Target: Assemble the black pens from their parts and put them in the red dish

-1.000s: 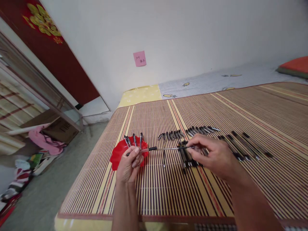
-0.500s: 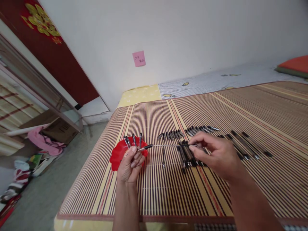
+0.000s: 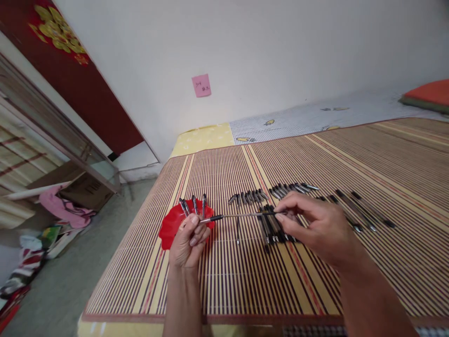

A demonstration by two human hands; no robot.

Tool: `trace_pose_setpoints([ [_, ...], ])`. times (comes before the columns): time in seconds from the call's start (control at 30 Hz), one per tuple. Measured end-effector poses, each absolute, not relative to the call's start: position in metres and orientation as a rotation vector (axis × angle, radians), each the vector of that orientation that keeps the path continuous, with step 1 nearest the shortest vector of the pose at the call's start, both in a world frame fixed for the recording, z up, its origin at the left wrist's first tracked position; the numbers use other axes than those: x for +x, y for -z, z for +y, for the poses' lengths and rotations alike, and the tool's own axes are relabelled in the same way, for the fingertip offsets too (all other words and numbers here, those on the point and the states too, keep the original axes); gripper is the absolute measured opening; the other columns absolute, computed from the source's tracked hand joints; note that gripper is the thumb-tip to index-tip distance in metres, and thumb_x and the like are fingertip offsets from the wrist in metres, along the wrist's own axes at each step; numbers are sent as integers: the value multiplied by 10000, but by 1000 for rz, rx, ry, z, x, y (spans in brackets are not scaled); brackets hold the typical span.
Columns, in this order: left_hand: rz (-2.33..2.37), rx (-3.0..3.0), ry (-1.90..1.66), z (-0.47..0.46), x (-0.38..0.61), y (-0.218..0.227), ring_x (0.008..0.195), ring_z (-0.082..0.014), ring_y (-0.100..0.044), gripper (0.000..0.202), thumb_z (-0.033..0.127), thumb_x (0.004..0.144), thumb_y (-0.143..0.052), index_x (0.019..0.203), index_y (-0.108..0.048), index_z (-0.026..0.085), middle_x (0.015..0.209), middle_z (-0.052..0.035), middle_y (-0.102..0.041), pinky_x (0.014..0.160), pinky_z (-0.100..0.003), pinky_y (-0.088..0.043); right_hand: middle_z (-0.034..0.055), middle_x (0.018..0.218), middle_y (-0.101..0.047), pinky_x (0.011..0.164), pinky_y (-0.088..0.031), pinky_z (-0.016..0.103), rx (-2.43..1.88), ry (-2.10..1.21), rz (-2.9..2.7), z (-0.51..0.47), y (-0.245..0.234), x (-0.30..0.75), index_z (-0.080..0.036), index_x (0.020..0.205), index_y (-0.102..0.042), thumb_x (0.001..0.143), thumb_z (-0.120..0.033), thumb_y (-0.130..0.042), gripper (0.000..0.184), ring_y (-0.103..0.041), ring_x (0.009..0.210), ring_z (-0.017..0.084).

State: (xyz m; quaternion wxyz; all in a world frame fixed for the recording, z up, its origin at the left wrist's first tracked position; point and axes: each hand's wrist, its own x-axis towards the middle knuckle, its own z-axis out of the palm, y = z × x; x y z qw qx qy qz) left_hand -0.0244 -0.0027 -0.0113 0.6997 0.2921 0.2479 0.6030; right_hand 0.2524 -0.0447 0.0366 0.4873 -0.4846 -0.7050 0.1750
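My left hand (image 3: 189, 241) is closed around a pen barrel (image 3: 211, 218), just in front of a red scalloped dish (image 3: 169, 229). My right hand (image 3: 317, 227) pinches the far end of a thin refill (image 3: 245, 215) that runs straight into the barrel's black tip. Three finished pens (image 3: 193, 205) lean on the dish's far rim. Under and beside my right hand lies a pile of black pen barrels (image 3: 273, 229).
Rows of small pen tips (image 3: 249, 196) and metal parts (image 3: 293, 188) lie on the striped bamboo mat (image 3: 245, 276), with longer pens (image 3: 365, 213) to the right. A loose refill (image 3: 237, 231) lies mid-mat. The mat's edge drops to the floor on the left, where clutter (image 3: 63, 210) sits.
The refill has slid further into the barrel, and the barrel has tilted so its tip points more toward the right hand. Both hands stayed in nearly the same place.
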Motion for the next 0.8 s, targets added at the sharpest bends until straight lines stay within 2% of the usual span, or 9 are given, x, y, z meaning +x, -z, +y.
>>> trace_pose_setpoints([
  [0.13, 597, 765, -1402, -4, -27, 9, 417, -4, -246, 262, 151, 802, -741, 650, -528, 135, 554, 78, -375, 441, -147, -282, 2, 753, -620, 586, -439, 277, -1174, -315, -1781, -48, -40, 251, -226, 812, -633, 845, -177, -580, 79, -547, 620, 130],
  [0.23, 623, 813, -1423, -4, -30, 8, 420, -5, -254, 216, 175, 788, -759, 677, -579, 132, 547, 77, -375, 449, -150, -275, -13, 691, -590, 556, -424, 269, -1192, -319, -1790, -49, -40, 251, -229, 809, -634, 841, -185, -586, 73, -522, 579, 124],
  [0.37, 675, 870, -1420, -6, -34, 6, 410, 1, -247, 188, 222, 764, -784, 701, -634, 128, 521, 81, -378, 448, -150, -253, -34, 597, -519, 492, -389, 249, -1248, -477, -1741, -48, -38, 253, -231, 792, -642, 843, -237, -599, 67, -480, 530, 120],
  [0.6, 776, 919, -1350, -9, -14, 7, 403, 3, -306, 208, 261, 682, -842, 711, -685, 127, 522, 48, -471, 433, -141, -236, -42, 583, -481, 455, -367, 223, -1218, -742, -1716, -44, -32, 230, -207, 776, -639, 844, -264, -598, 98, -441, 518, 104],
  [0.8, 701, 775, -1296, -8, 15, 10, 471, -44, -460, 235, 230, 650, -862, 802, -720, 121, 594, -1, -587, 463, -149, -374, -27, 663, -566, 542, -448, 235, -1161, -626, -1727, -39, -23, 205, -203, 897, -649, 886, -245, -598, 67, -531, 584, 116],
])
